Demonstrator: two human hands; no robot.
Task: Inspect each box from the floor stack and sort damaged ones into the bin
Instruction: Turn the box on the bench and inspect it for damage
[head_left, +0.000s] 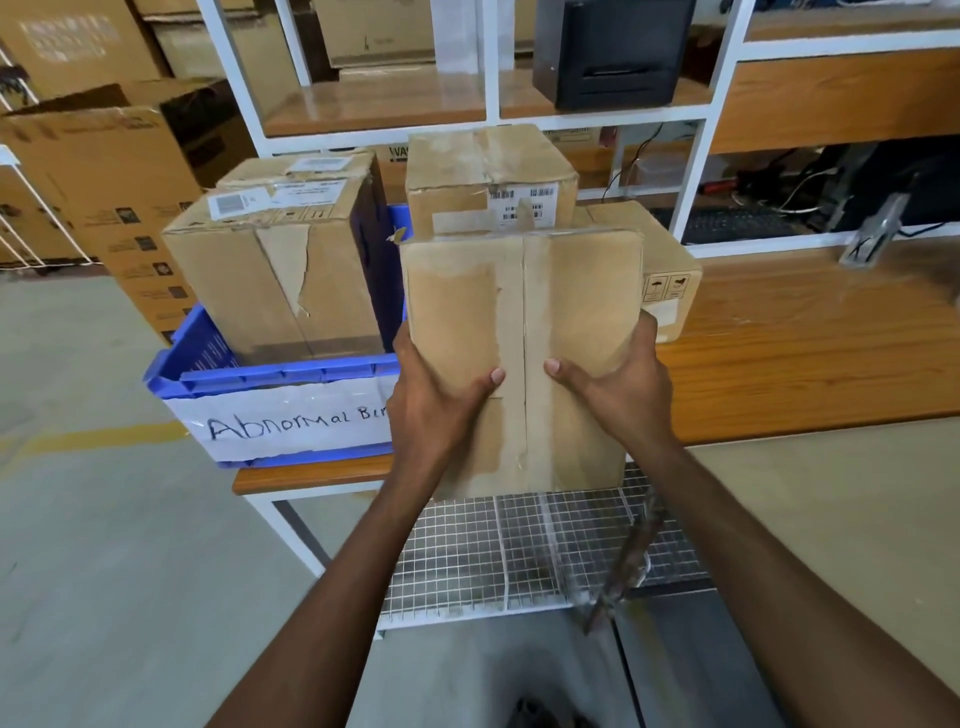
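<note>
A: Hands?

B: Both are on the held box (524, 364). The left hand (436, 400) grips its left edge and the right hand (618, 384) grips its right edge. Each thumb lies across the near face and the fingers wrap behind, out of sight.

A: Where is the box?

B: Off every surface, upright, in front of the bench (805, 353) edge and above the wire shelf (519, 551) below. A tape strip runs down the middle of the near face, with paler scuffed patches on either side of it.

A: The bin?

B: The blue bin (270, 374) sits on the left end of the bench, just left of the held box. A paper label (291, 421) on its front reads "Abnormal Bi", with the rest hidden behind the left hand. A torn box (280, 270) stands inside, the surface of its front face ripped and stickers on its top.

A: Anything else on the bench?

B: A taped box (488, 176) with barcode labels stands behind the held one. A third box (670, 275) is at the right, partly hidden. I cannot tell whether the two touch. A black printer (613, 52) sits on the shelf above.
</note>
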